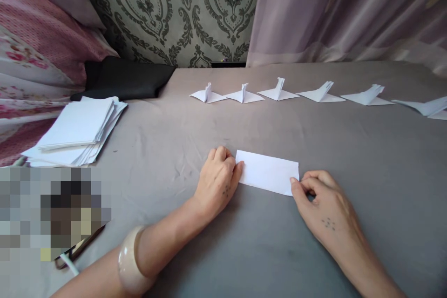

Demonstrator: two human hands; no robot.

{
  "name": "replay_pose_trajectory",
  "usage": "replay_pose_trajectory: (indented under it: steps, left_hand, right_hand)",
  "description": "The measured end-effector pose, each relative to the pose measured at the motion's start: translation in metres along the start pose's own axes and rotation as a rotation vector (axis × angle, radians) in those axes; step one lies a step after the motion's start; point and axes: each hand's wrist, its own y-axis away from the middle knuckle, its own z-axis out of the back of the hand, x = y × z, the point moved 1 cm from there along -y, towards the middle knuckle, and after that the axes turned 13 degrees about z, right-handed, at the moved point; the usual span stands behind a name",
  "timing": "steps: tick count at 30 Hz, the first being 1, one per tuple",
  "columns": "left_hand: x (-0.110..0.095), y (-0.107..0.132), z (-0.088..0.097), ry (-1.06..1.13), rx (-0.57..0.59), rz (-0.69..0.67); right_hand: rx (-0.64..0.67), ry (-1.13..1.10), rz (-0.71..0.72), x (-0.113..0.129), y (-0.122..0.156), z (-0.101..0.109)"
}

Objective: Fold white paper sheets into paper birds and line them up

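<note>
A white sheet of paper (pixel 267 172), folded into a narrow rectangle, lies flat on the grey cloth in front of me. My left hand (pixel 216 179) rests at its left end, fingers curled, thumb against the edge. At the paper's lower right corner my right hand (pixel 323 207) pinches it between thumb and fingers. A pale bangle (pixel 131 260) sits on my left wrist.
Several folded white paper birds (pixel 277 91) stand in a row across the far side of the grey surface (pixel 349 149). A stack of white sheets (pixel 78 128) lies at the left, a black cloth (pixel 122 77) behind it. Curtains and patterned wallpaper close the back.
</note>
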Motion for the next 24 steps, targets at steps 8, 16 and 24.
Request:
replay_pose_trajectory:
  steps: [8,16,24]
  left_hand:
    - [0.003,-0.002,-0.001,-0.039,-0.006,-0.037]
    - [0.002,-0.001,0.000,-0.132,-0.079,-0.060]
    - [0.003,-0.006,-0.004,-0.119,-0.043,-0.428]
  right_hand:
    - [0.016,0.022,0.033,0.001,0.001,0.000]
    - [-0.099,-0.003,0.303,0.006,0.001,-0.003]
    - [0.111,0.117,0.561,0.024,0.009,0.010]
